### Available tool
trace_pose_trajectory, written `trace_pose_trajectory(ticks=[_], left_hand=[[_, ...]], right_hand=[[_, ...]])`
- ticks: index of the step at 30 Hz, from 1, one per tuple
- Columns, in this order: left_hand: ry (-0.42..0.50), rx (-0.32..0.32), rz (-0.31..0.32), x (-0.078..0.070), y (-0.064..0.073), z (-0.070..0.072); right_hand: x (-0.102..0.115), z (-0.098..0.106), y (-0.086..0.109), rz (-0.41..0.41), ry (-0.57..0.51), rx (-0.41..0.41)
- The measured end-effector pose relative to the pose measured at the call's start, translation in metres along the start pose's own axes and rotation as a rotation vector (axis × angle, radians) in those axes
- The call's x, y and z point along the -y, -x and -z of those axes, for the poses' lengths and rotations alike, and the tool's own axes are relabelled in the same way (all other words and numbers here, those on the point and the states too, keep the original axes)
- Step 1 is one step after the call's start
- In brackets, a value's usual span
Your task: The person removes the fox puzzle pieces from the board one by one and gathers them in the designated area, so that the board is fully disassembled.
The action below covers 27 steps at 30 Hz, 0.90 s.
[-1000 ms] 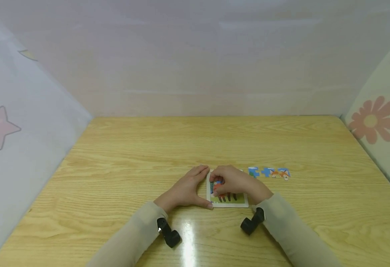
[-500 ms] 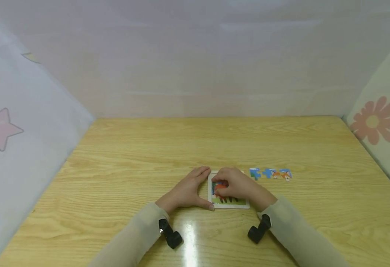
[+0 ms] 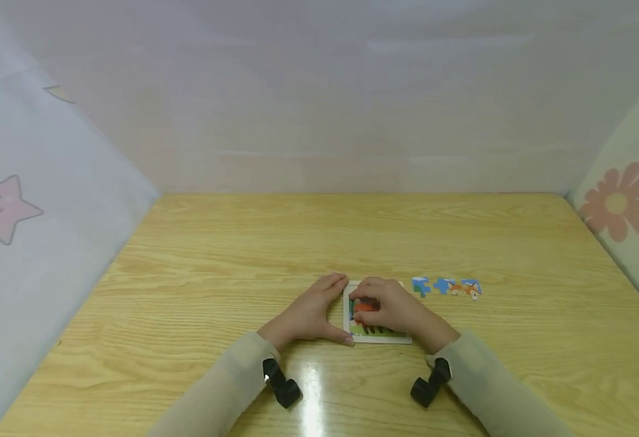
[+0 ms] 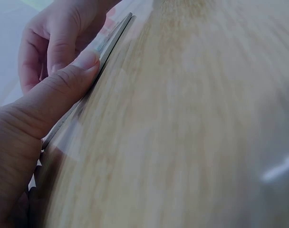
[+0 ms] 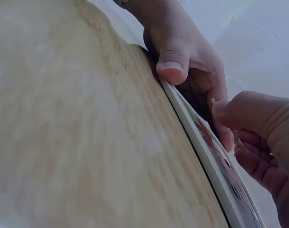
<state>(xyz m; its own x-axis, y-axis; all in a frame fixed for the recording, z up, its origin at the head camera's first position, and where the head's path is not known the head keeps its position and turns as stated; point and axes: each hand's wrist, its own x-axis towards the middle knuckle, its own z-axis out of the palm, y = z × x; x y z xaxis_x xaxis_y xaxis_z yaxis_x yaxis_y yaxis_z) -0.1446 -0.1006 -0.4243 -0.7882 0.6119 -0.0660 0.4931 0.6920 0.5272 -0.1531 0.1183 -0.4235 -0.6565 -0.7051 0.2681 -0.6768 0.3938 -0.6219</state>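
Note:
A small jigsaw tray (image 3: 382, 340) with a white border lies flat on the table. Its picture shows an orange body with dark legs on green ground. My left hand (image 3: 315, 314) holds its left side, thumb at the near corner and fingers at the far corner. Over the picture's left part, my right hand (image 3: 395, 308) has thumb and fingers bent together. In the right wrist view these fingertips pinch a thin puzzle piece (image 5: 237, 140), seen nearly edge-on. The right hand covers the tray's upper right area. The left wrist view shows the left thumb (image 4: 63, 88) against the tray's edge.
Loose puzzle pieces lie in a row right of the tray: a blue and green one (image 3: 420, 284), a blue one (image 3: 442, 285) and fox-face ones (image 3: 471, 287). The wooden table (image 3: 243, 243) meets a pale cloth wall (image 3: 319, 121) at the back.
The right wrist has turned slightly, its forearm shifting right and nearer the person. The right fingers stay over the tray's left part. The left hand keeps its place on the tray.

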Motion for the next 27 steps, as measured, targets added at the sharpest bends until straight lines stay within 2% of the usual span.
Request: trace_pose_trajectory(ticks=[6,14,21,27], left_hand=[[0.003,0.005,0.007,0.0,0.0,0.0],[0.004,0.007,0.011,-0.001,0.0,0.001],[0.007,0.011,0.013,-0.001,0.0,0.001],[0.006,0.008,0.016,-0.001,0.0,0.0]], right_hand=[[0.002,0.002,0.004,0.048,0.031,-0.047],[0.004,0.007,0.011,0.061,0.048,-0.12],[0.006,0.011,0.018,0.12,0.062,-0.167],[0.005,0.014,0.029,0.057,0.096,-0.142]])
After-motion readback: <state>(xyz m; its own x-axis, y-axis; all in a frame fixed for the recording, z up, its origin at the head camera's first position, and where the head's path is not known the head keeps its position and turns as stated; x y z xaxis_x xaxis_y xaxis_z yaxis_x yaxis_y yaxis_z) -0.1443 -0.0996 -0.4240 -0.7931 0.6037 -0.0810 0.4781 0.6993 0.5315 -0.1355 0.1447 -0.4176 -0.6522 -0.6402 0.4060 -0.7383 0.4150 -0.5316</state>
